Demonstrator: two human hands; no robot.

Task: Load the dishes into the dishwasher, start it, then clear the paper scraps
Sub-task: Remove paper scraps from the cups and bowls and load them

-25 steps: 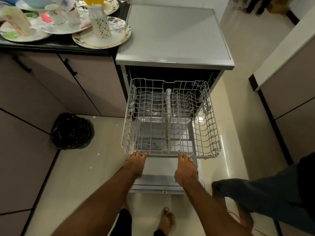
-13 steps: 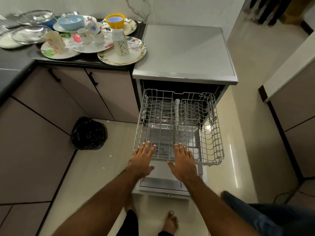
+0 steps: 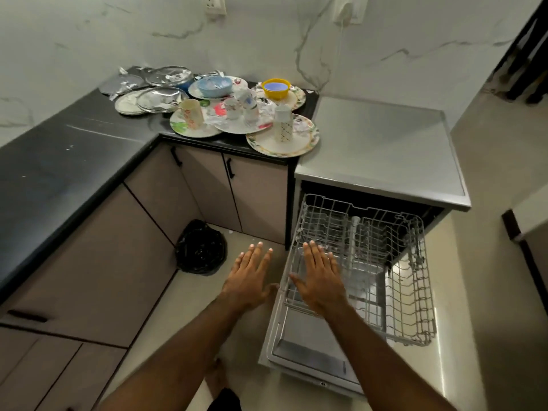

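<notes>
The dishwasher (image 3: 382, 149) stands open, its door (image 3: 311, 345) folded down and its empty wire rack (image 3: 415, 292) pulled out over the door. My left hand (image 3: 250, 277) hovers flat, fingers spread, over the floor left of the rack. My right hand (image 3: 320, 277) is flat and open above the rack's front left corner, holding nothing. On the black counter (image 3: 74, 149) lie floral plates (image 3: 281, 140), steel plates (image 3: 157, 99), a blue bowl (image 3: 215, 86), a yellow bowl (image 3: 276, 89) and several cups (image 3: 283, 123). White paper scraps (image 3: 175, 75) lie among the dishes.
A black rubbish bag (image 3: 201, 247) sits on the floor in the corner by the cabinets (image 3: 207, 185). A white cable (image 3: 341, 54) hangs from a wall socket behind the dishwasher. Another counter edge (image 3: 522, 229) stands at the right. My bare foot (image 3: 216, 378) is near the door.
Both hands have let go of the rack's front rim and lifted, fingers spread. My view has risen and swung left, bringing the dishes and wall into sight.
</notes>
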